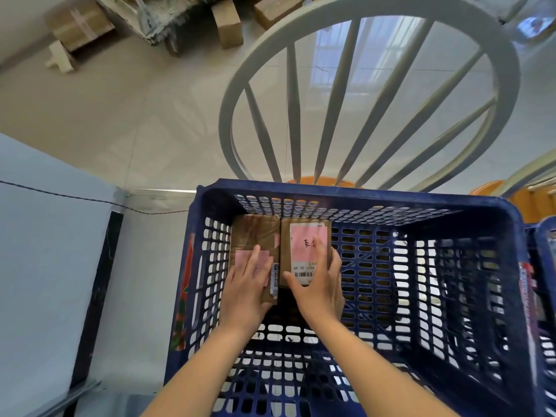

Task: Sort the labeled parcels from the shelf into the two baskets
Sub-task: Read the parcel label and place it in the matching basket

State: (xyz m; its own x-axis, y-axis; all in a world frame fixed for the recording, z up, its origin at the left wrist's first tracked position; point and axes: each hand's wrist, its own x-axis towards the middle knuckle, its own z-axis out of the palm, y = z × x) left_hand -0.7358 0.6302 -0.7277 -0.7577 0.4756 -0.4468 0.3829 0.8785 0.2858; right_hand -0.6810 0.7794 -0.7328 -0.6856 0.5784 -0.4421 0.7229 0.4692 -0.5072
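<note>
Both of your hands are down inside the blue basket (361, 203), each on its own parcel, and the two parcels lie side by side, touching along their long edges, in the far left corner of the floor. Your left hand (245, 288) rests flat with straight, spread fingers on the pink label of the left parcel (252, 236); it presses and does not pinch. Your right hand (319, 285) holds the right parcel (305, 236), thumb against its near left edge and fingers curled round the right side, with the index finger lying over the pink label. Both parcels run lengthways away from you, so each hand sits at the near end of its own box, and to let go you draw straight back toward yourself. By my reading you are settling the pair into place, and the right one is the box just being set down. Count two parcels here, both pink-labelled, and two baskets: this one, and the rim of a second basket (546, 236) just beside it at the right edge. The shelf is not in view.
</note>
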